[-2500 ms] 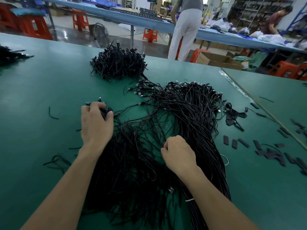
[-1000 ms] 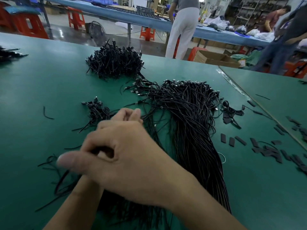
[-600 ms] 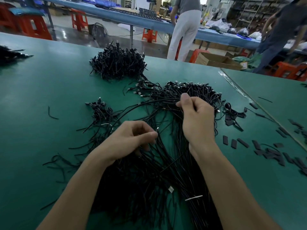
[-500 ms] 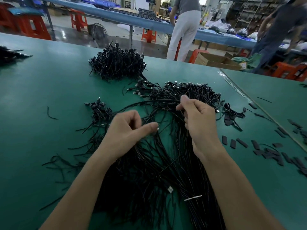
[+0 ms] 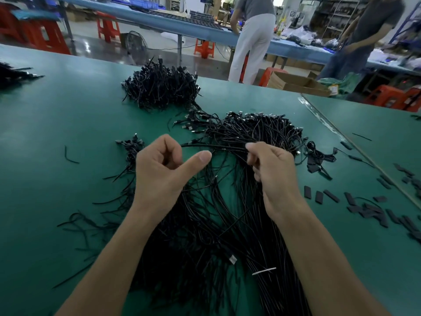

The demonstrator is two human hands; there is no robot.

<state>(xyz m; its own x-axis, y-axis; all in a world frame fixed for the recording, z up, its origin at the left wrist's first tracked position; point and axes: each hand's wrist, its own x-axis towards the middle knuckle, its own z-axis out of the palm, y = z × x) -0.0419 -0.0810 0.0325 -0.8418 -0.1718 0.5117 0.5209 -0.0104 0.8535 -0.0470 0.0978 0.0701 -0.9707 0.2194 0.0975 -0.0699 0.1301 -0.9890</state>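
We note a long blue bench across a glossy grey floor, red stools beside it, shelving at the back right.

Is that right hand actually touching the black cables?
Touching. The head view shows the right hand with its fingers curled round a few strands of the black cables.
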